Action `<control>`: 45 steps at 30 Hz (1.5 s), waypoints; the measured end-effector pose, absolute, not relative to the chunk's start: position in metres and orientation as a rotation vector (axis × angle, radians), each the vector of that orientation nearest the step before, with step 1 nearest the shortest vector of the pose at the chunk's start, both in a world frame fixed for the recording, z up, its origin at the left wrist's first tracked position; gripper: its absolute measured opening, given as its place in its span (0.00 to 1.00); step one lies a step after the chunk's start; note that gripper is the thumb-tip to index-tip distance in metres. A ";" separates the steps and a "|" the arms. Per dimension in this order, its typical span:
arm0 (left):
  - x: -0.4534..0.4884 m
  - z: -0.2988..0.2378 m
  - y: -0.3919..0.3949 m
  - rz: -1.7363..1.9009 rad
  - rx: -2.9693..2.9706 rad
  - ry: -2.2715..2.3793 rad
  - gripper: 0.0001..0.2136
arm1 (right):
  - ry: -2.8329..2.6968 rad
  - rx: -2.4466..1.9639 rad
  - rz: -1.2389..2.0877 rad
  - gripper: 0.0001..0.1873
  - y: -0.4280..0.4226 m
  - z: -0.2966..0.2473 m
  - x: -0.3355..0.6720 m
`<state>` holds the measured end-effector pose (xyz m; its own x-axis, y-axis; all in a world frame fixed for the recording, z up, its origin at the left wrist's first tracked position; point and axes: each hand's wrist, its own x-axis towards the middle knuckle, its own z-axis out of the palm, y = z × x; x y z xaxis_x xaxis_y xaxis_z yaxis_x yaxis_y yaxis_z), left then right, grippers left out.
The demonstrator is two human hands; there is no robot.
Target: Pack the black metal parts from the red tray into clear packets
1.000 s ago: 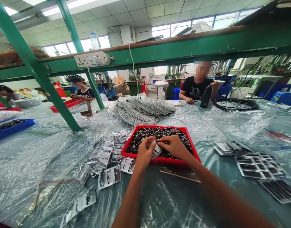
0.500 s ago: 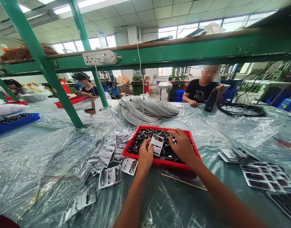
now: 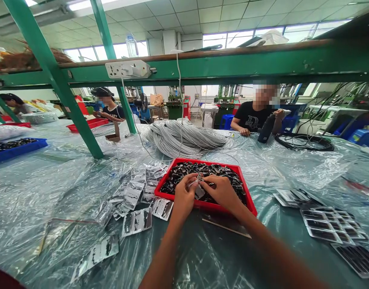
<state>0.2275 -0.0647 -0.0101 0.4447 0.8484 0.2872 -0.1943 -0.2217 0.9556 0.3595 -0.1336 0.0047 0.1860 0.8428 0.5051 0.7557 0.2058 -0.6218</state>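
My left hand [image 3: 184, 194] is closed on a small flat silvery piece [image 3: 199, 193] above a shallow red tray [image 3: 208, 206]. My right hand [image 3: 223, 192] pinches at the upper edge of the same piece, its fingertips meeting those of the left. The fingers cover much of the piece, and what the right fingertips do there is too small to make out. Many small shiny black parts [image 3: 184, 170] fill the tray beneath both hands. Left of the tray lies a loose heap of similar silvery pieces [image 3: 132, 193] with dark jagged strips across them.
Clear plastic sheeting covers the table. A thin stick [image 3: 226, 228] lies before the tray. Stacked dark-celled panels [image 3: 331, 224] lie at the right. Behind the tray sits a coil of grey cable [image 3: 184, 138]; a green frame [image 3: 232, 66] crosses above. Co-workers sit across the table.
My right hand has come down and left from over the tray to the piece in my left hand. The piece, flat and facing me before, is now tilted and mostly covered by fingers.
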 end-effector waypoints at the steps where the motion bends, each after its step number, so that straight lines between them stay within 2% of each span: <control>1: 0.228 -0.011 -0.065 1.095 1.508 0.661 0.12 | -1.589 -1.567 0.124 0.10 -0.134 0.005 0.362; 6: 0.226 -0.020 -0.057 1.230 1.536 0.945 0.09 | -1.527 -1.563 0.002 0.14 -0.134 0.003 0.373; 10: 0.221 -0.017 -0.054 1.259 1.428 0.911 0.12 | -1.400 -1.626 -0.137 0.15 -0.132 0.002 0.380; 14: 0.226 -0.013 -0.063 1.130 1.322 0.725 0.16 | -1.283 -1.709 0.116 0.27 -0.132 0.005 0.376; 16: 0.230 -0.015 -0.066 1.093 1.294 0.662 0.17 | -1.278 -1.701 0.244 0.24 -0.133 0.007 0.372; 20: 0.234 -0.021 -0.064 0.998 1.278 0.598 0.20 | -1.203 -1.631 0.252 0.17 -0.136 0.012 0.373; 24: 0.233 -0.021 -0.063 0.950 1.333 0.536 0.19 | -1.153 -1.583 0.269 0.20 -0.133 0.009 0.378; 28: 0.230 -0.017 -0.067 0.983 1.221 0.399 0.16 | -1.272 -1.527 0.496 0.21 -0.128 0.003 0.376; 29: 0.230 -0.016 -0.068 0.988 1.179 0.382 0.16 | -1.279 -1.526 0.457 0.21 -0.128 0.002 0.373; 32: 0.231 -0.016 -0.068 1.038 1.149 0.454 0.17 | -1.250 -1.529 0.005 0.16 -0.131 0.001 0.363; 34: 0.231 -0.016 -0.068 1.081 1.202 0.550 0.17 | -1.373 -1.487 -0.161 0.13 -0.135 0.003 0.357; 40: 0.221 -0.010 -0.062 1.008 1.389 0.527 0.15 | -1.656 -1.472 0.114 0.10 -0.139 0.014 0.357; 43: 0.211 -0.003 -0.054 0.985 1.545 0.666 0.16 | -1.692 -1.436 0.047 0.06 -0.136 0.010 0.362; 45: 0.202 0.001 -0.045 1.060 1.633 0.864 0.17 | -1.641 -1.443 -0.044 0.07 -0.130 0.004 0.365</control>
<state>0.2025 -0.0449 0.0010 0.3688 0.8980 0.2400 0.0541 -0.2785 0.9589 0.3647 -0.1304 0.0041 0.1103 0.7651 0.6344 0.7983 0.3121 -0.5152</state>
